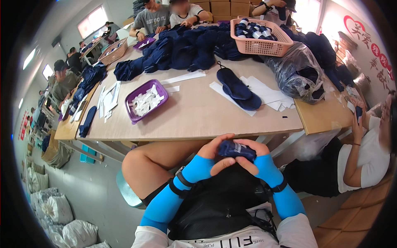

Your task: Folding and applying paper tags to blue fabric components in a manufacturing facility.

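Note:
Both my hands meet just below the table's front edge, over my lap. My left hand (217, 155) and my right hand (254, 155) are closed around a rolled navy fabric bundle (236, 149) with a small white label on it. Bright blue sleeves cover both my forearms. On the wooden table (194, 111) in front lie two flat navy fabric pieces (237, 87) on white paper sheets. A purple tray (145, 101) of white paper slips sits to the left.
A heap of navy fabric (190, 47) and a pink basket (260, 39) of rolled bundles fill the table's far end. A clear plastic bag (295, 72) of navy items lies at right. A person (359, 153) sits close on my right; others sit around the tables. White sacks (62, 215) are on the floor.

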Demonstrator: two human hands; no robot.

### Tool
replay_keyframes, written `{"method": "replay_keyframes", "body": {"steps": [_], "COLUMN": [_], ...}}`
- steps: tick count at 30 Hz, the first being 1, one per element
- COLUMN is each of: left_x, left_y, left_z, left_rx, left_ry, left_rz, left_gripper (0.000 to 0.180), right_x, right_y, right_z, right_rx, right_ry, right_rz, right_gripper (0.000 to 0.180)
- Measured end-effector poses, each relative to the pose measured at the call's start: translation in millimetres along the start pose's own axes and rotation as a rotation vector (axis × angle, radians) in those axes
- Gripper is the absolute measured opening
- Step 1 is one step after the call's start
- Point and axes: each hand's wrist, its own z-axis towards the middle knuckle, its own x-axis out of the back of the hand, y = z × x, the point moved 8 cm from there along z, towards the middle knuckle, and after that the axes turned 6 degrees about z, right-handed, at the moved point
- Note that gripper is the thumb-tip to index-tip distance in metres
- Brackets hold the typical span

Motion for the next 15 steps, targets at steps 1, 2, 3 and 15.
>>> {"method": "replay_keyframes", "body": {"steps": [1, 2, 3, 15], "left_x": [-5, -4, -3, -43], "left_y": [-7, -4, 3, -12], "left_z": [-1, 4, 12, 113], "left_rx": [0.156, 0.153, 0.083, -0.283], "left_ry": [-0.084, -0.092, -0.105, -0.029], "left_rz": [-0.002, 0.002, 0.159, 1.255], "left_gripper": [0.080, 0.080, 0.080, 0.052], "right_x": [13, 22, 30, -1], "right_y": [0, -3, 12, 60], "right_z": [-11, -21, -37, -128], "right_rx": [-0.029, -0.025, -0.276, -0.580], "right_ry": [0.038, 0.047, 0.080, 0.086], "right_rz": [-0.056, -0.058, 0.171, 0.896], "right_gripper": [0.046, 0.046, 0.046, 0.049]}}
